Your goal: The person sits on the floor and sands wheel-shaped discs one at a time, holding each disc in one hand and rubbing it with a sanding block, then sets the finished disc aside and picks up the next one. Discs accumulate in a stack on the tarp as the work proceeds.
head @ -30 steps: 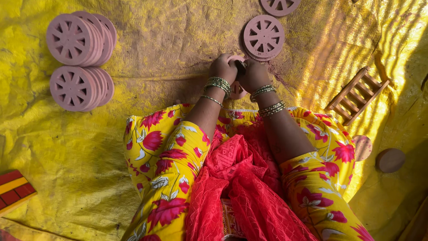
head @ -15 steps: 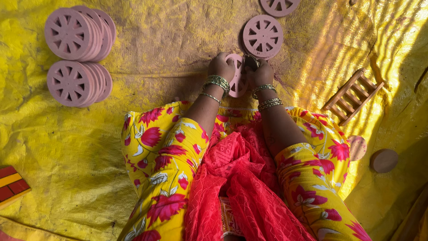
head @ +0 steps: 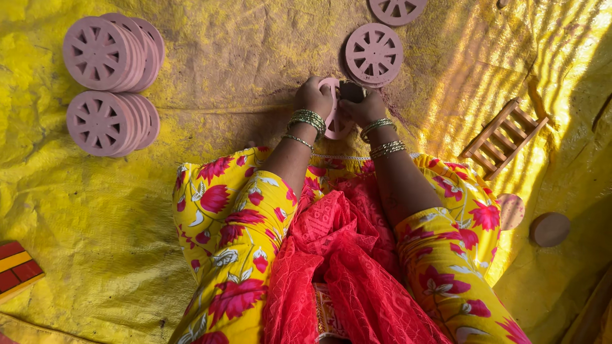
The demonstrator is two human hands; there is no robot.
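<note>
A pink spoked wheel [head: 336, 120] stands on edge on the yellow sheet [head: 242, 57], just past my knees. My left hand [head: 312, 97] grips its left rim. My right hand [head: 361, 107] closes on a small dark block [head: 351, 91] pressed against the wheel's top right. Bangles circle both wrists. My hands cover much of the wheel. Beyond them lies a short stack of the same pink wheels [head: 373, 55].
Two rows of pink wheels lean together at far left, an upper row [head: 109, 52] and a lower row [head: 109, 123]. Another wheel [head: 398, 9] lies at the top edge. A small wooden ladder frame [head: 503, 137] and two round discs [head: 549, 229] lie right; red-yellow block [head: 18, 272] left.
The pink wheel between my hands has tipped up and now shows more of its face. My right hand has shifted the dark block onto its upper rim. The camera dipped slightly.
</note>
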